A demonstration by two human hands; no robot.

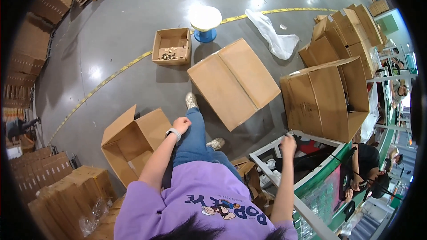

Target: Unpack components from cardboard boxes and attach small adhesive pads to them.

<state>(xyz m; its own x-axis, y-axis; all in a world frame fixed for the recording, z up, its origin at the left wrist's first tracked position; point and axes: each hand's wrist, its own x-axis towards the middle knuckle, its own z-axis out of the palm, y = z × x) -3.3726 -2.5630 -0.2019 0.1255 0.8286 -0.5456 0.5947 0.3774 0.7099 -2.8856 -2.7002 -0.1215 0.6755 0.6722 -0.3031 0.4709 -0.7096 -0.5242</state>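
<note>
white frame rail (271, 147) at lower right, long axis running lower-left to upper-right. right hand (288, 142) sits on its top edge, fingers curled, but whether they close round the rail: cannot tell. left hand (181, 125) rests loosely curled at thigh, holds nothing, next to open carton (133, 144). right hand is nearer to rail.

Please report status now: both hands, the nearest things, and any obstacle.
Left hand empty, resting on thigh. Right hand on white frame rail, grip unclear. Closed carton on floor ahead of feet; open carton at left.
</note>
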